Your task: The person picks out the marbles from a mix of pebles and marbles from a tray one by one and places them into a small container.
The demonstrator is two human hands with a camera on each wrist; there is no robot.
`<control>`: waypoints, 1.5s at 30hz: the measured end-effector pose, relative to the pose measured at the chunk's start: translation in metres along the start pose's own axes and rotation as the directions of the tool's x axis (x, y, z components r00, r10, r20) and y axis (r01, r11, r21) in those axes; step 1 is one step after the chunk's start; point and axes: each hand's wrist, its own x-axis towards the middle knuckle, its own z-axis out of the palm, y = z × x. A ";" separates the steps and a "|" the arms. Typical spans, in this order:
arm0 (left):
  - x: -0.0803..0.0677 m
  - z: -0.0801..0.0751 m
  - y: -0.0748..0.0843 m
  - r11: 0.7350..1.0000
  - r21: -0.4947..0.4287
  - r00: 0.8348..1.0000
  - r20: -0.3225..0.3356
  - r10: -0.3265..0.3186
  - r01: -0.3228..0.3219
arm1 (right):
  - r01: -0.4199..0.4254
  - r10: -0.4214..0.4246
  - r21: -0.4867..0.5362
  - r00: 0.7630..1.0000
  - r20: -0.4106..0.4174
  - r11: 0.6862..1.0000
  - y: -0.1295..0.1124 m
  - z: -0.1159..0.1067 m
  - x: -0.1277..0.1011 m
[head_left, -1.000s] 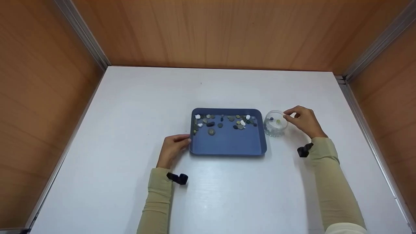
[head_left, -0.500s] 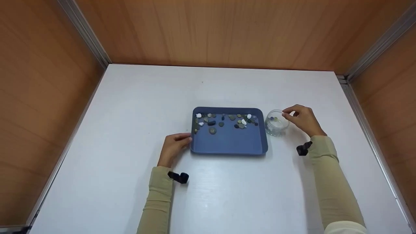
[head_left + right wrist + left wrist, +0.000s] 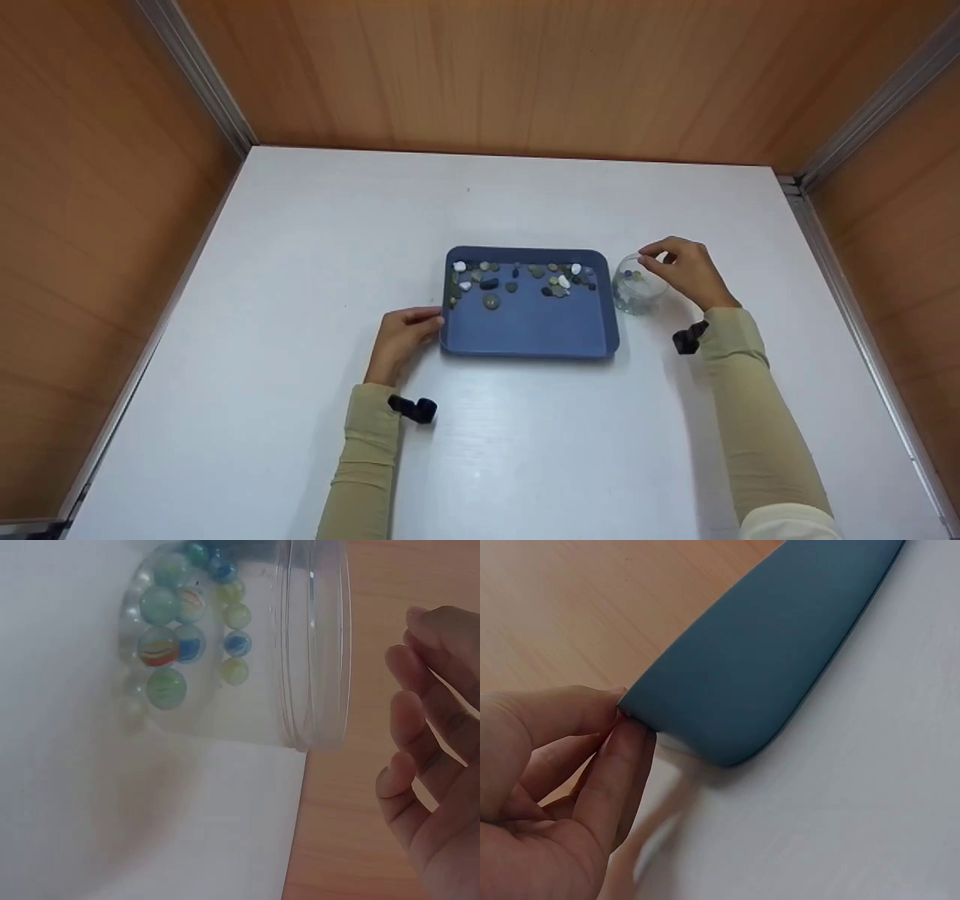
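A blue tray (image 3: 529, 330) lies mid-table with several small stones (image 3: 525, 279) strewn along its far side. My left hand (image 3: 427, 321) pinches the tray's near left corner; in the left wrist view thumb and fingers (image 3: 622, 736) close on the tray's rim (image 3: 780, 652). Just right of the tray stands a clear jar (image 3: 636, 289) with several coloured marbles (image 3: 176, 645) at its bottom. Over the jar's rim (image 3: 315, 652) hovers my right hand (image 3: 651, 259), its fingers (image 3: 412, 742) loosely curled, apart from the jar, with nothing seen in them.
The white table (image 3: 300, 225) is walled by wooden panels (image 3: 487, 67) at the back and both sides. Black wrist cameras (image 3: 411, 409) sit on both beige sleeves.
My right hand has drifted left, from beside the jar to over its rim. The left hand keeps its pinch on the tray corner.
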 end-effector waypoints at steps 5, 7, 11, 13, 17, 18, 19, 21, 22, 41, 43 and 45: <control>-0.001 0.001 0.001 0.999 -0.030 1.000 -0.002 -0.009 0.009 | 0.045 -0.045 0.004 0.999 0.006 0.999 -0.008 0.005 0.004; -0.001 0.002 0.001 0.999 -0.037 1.000 -0.002 -0.013 0.013 | 0.052 -0.052 0.001 0.999 0.010 0.999 -0.011 0.007 0.007; -0.001 0.001 0.001 0.999 -0.046 1.000 -0.007 -0.020 0.020 | 0.040 -0.040 -0.001 0.999 0.030 0.999 -0.017 0.010 0.011; 0.000 0.001 0.001 0.999 -0.047 1.000 -0.006 -0.020 0.020 | 0.032 -0.032 0.002 0.999 0.042 0.999 -0.021 0.012 0.013; 0.000 0.002 0.001 0.999 -0.050 1.000 -0.009 -0.018 0.018 | 0.033 -0.033 0.009 0.998 0.061 0.999 -0.027 0.016 0.017; 0.000 0.001 0.001 0.999 -0.051 1.000 -0.009 -0.017 0.017 | 0.035 -0.036 0.013 0.997 0.064 0.999 -0.028 0.017 0.018; 0.000 0.001 0.001 0.999 -0.052 1.000 -0.009 -0.016 0.015 | 0.036 -0.037 0.017 0.997 0.067 0.999 -0.029 0.019 0.019; -0.001 0.001 0.001 0.998 -0.054 1.000 -0.008 -0.011 0.011 | 0.041 -0.043 0.022 0.996 0.074 0.999 -0.032 0.021 0.021; -0.001 0.001 0.001 0.998 -0.055 1.000 -0.007 -0.010 0.010 | 0.041 -0.043 0.027 0.996 0.079 0.999 -0.034 0.023 0.022; -0.001 0.001 0.000 0.999 -0.050 1.000 0.001 0.012 -0.012 | 0.057 -0.066 0.064 0.988 0.142 0.996 -0.062 0.048 0.039; -0.002 0.001 0.000 0.999 -0.046 1.000 -0.001 0.011 -0.011 | 0.049 -0.060 0.069 0.986 0.153 0.996 -0.064 0.051 0.041; -0.002 0.001 0.001 0.999 -0.047 1.000 -0.002 0.006 -0.006 | 0.044 -0.056 0.076 0.985 0.163 0.996 -0.066 0.054 0.043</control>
